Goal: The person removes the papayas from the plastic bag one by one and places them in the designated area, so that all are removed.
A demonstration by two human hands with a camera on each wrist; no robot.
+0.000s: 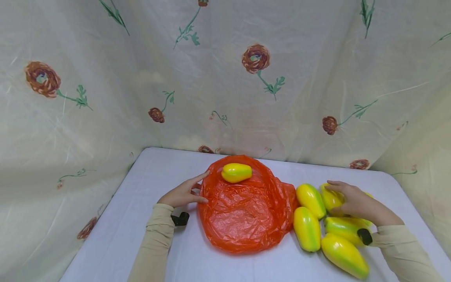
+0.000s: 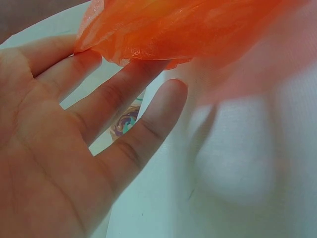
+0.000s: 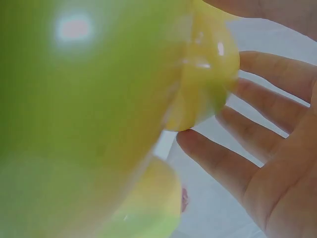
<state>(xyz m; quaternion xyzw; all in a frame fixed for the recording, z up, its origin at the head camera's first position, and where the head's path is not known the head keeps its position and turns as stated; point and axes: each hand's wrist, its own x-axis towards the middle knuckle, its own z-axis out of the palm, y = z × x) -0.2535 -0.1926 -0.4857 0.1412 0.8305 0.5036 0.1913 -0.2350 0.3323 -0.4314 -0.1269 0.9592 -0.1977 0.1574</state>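
Note:
A red plastic bag [image 1: 243,211] lies spread on the table, its rim forming a rough ring, with one yellow-green papaya [image 1: 237,172] at its far end. At the bag's left edge is my left hand [image 1: 184,194]; in the left wrist view its fingers [image 2: 111,96] are extended, some tips against the thin plastic. My right hand [image 1: 357,201] reaches over the papayas right of the bag. Its spread fingers [image 3: 262,134] touch the side of a papaya [image 3: 208,69] at the back of the group, while a nearer papaya [image 3: 79,119] fills much of the right wrist view.
Several papayas lie close together beside the bag, among them an upright-lying one [image 1: 307,229] and one nearest the front [image 1: 344,255]. The white table [image 1: 197,250] ends at a flowered curtain [image 1: 211,78] behind and at both sides.

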